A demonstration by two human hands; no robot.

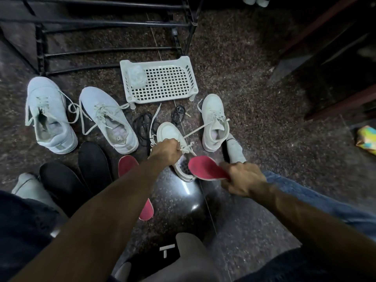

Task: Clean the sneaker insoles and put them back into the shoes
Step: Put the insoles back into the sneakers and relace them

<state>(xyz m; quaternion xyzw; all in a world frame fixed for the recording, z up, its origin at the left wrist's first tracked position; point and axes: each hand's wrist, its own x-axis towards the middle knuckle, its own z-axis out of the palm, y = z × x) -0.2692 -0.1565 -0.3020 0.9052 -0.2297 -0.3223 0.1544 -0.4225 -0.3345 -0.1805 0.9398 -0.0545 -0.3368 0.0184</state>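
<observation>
Gripping a white sneaker (173, 137), left hand (165, 152); right hand (242, 180) holds red insole (205, 167).

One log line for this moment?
left hand: grips white sneaker tongue | right hand: holds red insole over heel opening | second red insole: floor

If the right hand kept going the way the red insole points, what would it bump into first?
Probably the white sneaker that the left hand holds by the tongue. The right hand aims the red insole at its opening.
</observation>
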